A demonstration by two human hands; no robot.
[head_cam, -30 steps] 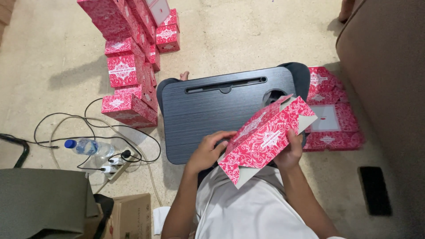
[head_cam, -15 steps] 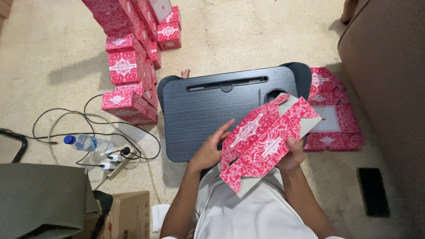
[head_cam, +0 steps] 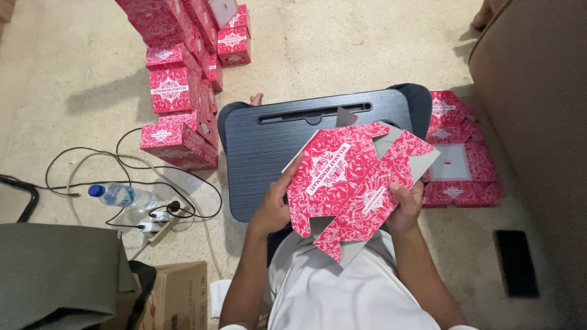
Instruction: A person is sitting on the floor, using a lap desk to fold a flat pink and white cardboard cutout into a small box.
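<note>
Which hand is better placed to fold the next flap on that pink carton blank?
Probably the right hand: it grips the pink carton blank at its edge, just below the loose grey-backed flaps. The left hand supports the opposite edge, bracing the blank over the lap desk.

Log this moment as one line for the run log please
left hand: grips carton's left edge | right hand: grips its right edge | red patterned carton blank: partly opened, above dark lap desk | folded boxes: stacked on floor

Soft, even indoor light is falling from above, leaving the scene fairly bright. The stacked pink boxes (head_cam: 174, 85) are casting a faint shadow leftward across the beige floor (head_cam: 73, 67). Focus is holding sharp throughout, without glare; the edges are bowing slightly.
</note>
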